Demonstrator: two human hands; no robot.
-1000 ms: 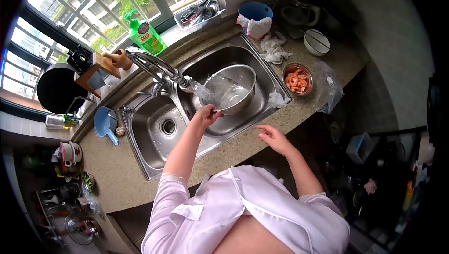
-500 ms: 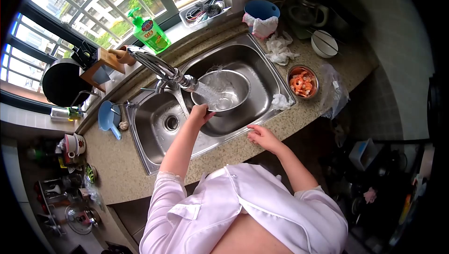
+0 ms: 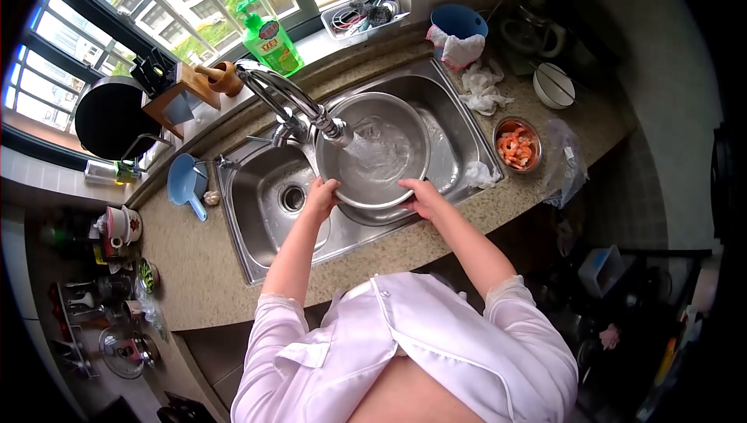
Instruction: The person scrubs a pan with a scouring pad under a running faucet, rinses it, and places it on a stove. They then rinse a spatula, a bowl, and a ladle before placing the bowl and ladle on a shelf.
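Observation:
A round metal basin (image 3: 372, 194) is held over the right bowl of the sink. Water runs into it from the chrome faucet (image 3: 331, 127) and swirls across its bottom. My left hand (image 3: 321, 196) grips the rim at the near left, thumb on top. On the near right, my right hand (image 3: 421, 196) holds the rim the same way, its fingers partly hidden beneath. The double steel sink (image 3: 257, 240) lies under the basin, with a drain (image 3: 292, 199) showing in its left bowl.
Right of the sink stand a metal bowl of peeled shrimp (image 3: 517, 145), a plastic bag (image 3: 566, 162), a white bowl (image 3: 554, 85) with chopsticks and a blue bucket (image 3: 459, 22). A blue ladle (image 3: 187, 186) lies at left. Green soap (image 3: 271, 42) stands on the sill.
My right hand has moved from the counter edge to the basin's rim. The basin has come up nearer, now held in both hands, and water still pours in.

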